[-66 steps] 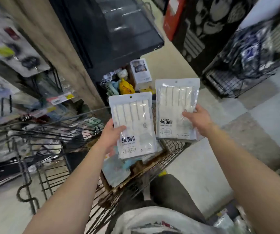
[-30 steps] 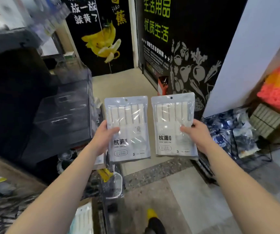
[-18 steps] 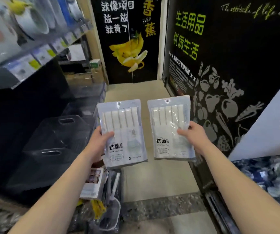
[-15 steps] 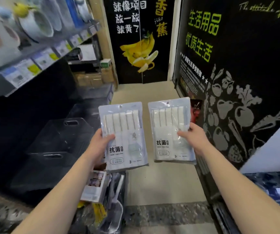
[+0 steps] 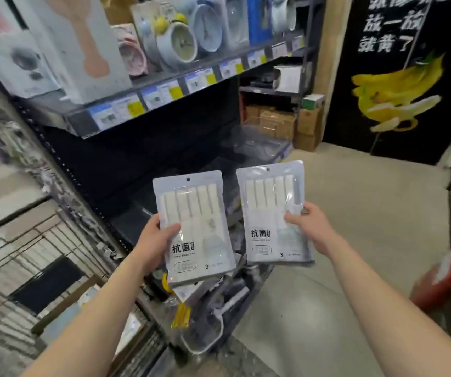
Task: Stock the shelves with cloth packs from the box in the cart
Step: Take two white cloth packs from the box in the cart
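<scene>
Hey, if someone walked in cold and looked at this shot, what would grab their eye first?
At the centre, the left hand grips the left cloth pack and the right hand grips the right cloth pack, a matching pair held up side by side. Up left, a shelf carries round alarm clocks; at upper right, a yellow banana picture stands out on a black wall.

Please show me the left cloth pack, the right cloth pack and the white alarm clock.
left cloth pack (image 5: 189,206): head view, white cloths.
right cloth pack (image 5: 268,194): head view, white cloths.
white alarm clock (image 5: 182,42): head view, dial.
</scene>
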The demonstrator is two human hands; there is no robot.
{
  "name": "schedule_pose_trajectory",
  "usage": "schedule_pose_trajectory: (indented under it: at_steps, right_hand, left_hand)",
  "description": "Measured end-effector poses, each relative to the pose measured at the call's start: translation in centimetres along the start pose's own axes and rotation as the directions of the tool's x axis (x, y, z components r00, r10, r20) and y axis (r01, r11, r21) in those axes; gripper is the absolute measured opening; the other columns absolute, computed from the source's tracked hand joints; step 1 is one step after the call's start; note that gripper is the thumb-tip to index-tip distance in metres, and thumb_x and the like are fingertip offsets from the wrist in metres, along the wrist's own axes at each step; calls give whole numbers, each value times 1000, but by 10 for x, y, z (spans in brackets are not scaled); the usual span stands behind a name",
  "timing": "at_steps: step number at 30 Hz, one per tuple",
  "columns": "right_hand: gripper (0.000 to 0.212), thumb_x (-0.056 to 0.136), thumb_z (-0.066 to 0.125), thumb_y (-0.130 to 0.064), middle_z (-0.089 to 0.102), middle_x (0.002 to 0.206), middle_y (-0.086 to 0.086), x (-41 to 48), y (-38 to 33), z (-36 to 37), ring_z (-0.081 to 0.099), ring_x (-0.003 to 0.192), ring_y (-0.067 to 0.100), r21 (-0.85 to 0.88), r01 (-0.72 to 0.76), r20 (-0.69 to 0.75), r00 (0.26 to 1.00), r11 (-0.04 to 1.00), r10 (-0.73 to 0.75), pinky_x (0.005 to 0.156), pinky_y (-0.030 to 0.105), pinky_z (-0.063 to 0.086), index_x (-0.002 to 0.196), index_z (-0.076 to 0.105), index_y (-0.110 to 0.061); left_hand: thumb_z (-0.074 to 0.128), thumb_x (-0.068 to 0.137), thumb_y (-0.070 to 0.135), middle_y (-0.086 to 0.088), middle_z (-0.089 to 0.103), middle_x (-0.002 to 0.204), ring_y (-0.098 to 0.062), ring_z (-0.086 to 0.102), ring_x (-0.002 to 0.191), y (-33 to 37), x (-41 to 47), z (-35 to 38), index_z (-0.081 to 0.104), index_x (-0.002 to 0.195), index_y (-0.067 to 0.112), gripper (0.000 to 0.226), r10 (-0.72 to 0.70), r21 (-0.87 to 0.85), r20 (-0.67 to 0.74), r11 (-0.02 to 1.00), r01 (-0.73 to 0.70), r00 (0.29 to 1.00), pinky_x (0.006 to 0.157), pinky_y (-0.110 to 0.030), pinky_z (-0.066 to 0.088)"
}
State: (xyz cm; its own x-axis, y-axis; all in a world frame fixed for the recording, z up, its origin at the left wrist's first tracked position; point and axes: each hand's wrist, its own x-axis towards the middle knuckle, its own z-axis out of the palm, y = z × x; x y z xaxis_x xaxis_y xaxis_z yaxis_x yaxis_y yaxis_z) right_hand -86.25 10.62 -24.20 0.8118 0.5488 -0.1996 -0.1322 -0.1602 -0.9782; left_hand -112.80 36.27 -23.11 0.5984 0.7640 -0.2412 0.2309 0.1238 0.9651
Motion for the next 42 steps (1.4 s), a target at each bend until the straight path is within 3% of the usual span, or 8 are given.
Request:
schedule_pose_trajectory:
  at_steps: [4, 13, 19, 24, 28, 34, 39, 42]
  right_hand:
    - [25, 85, 75, 1, 76, 102, 8, 33, -10, 36, 73, 91, 26, -74, 53, 169, 985, 996, -40, 80, 37, 59, 106, 71, -11]
    - [17, 88, 73, 0, 73, 99, 5, 91, -38, 137, 70, 84, 18, -136, 105, 390, 920, 985, -44, 67, 28, 54, 99, 69, -12]
    - [24, 89, 73, -4, 76, 108, 7, 134, -51, 208, 74, 98, 24, -173, 143, 523, 851, 974, -32, 87, 42, 60, 112, 71, -10]
    - [30, 91, 72, -6, 75, 111, 7, 168, -62, 259, 75, 96, 22, -209, 162, 602, 799, 964, -4, 77, 36, 62, 120, 68, -9]
    - [51, 86, 78, -9, 71, 119, 10, 194, -64, 288, 72, 103, 28, -221, 159, 628, 778, 962, 16, 93, 51, 58, 133, 60, -10]
    - [39, 89, 73, -4, 73, 117, 11, 222, -52, 316, 72, 100, 25, -233, 81, 646, 758, 969, 92, 85, 42, 60, 124, 63, -15]
    - [49, 86, 69, -7, 67, 129, 5, 248, -30, 330, 62, 118, 26, -370, 119, 648, 743, 921, 165, 106, 50, 48, 133, 60, -18]
    - [46, 88, 58, 4, 63, 127, 11, 250, -37, 334, 58, 115, 26, -429, 177, 653, 738, 886, 169, 97, 42, 49, 132, 59, -10]
  left_hand:
    - [66, 98, 4, -18, 72, 123, -34, 76, 101, -9, -23, -33, 53, 124, 14, 31, -61, -87, -135, 995, 49, 989, 87, -59, 61]
    - [64, 98, 4, -14, 74, 120, -35, 76, 102, -18, -40, -87, 53, 132, 15, 38, -86, -187, -316, 982, 26, 945, 86, -60, 61]
    - [66, 97, 6, -18, 71, 122, -37, 75, 102, -25, -9, -119, 52, 134, 12, 40, -88, -261, -404, 965, -22, 910, 87, -58, 61]
    - [66, 96, 8, -18, 71, 125, -36, 74, 107, -25, 18, -139, 53, 136, 14, 43, -102, -315, -385, 949, -27, 917, 90, -56, 60]
    - [65, 97, 7, -17, 72, 123, -36, 75, 106, -22, 29, -146, 53, 135, 13, 40, -107, -337, -396, 941, -37, 912, 87, -53, 61]
    - [66, 97, 7, -17, 72, 123, -39, 73, 108, -19, 44, -145, 54, 134, 14, 40, -109, -359, -431, 931, -59, 896, 91, -60, 58]
    - [70, 94, 9, -15, 72, 126, -38, 72, 113, -14, 50, -135, 53, 137, 15, 46, -108, -379, -478, 921, -94, 871, 97, -63, 55]
    - [70, 95, 11, -14, 72, 127, -39, 70, 116, -9, 56, -124, 52, 139, 16, 48, -110, -383, -509, 917, -110, 854, 100, -65, 53]
